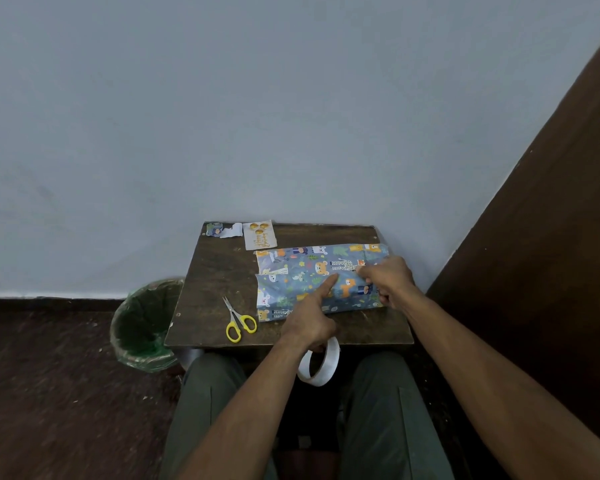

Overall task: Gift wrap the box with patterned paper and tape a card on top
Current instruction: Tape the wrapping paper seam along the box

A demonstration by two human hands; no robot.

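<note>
The left hand (310, 318) reached forward over the near edge of the small wooden table (208, 306), its index finger stretched out and pressing on the seam of the patterned paper (302, 285), while its other fingers curled round a roll of white tape (318, 363) that hung below the table's near edge. The right hand (390, 280) lay over the right end of the wrapped box (326, 261), fingers bent and pinching the paper at the seam. The box sat on the right half of the table, directly under both hands. The card (260, 234) lay at the table's far edge, just beyond the box. Yellow-handled scissors (238, 320) rested on the table, left of the box.
</note>
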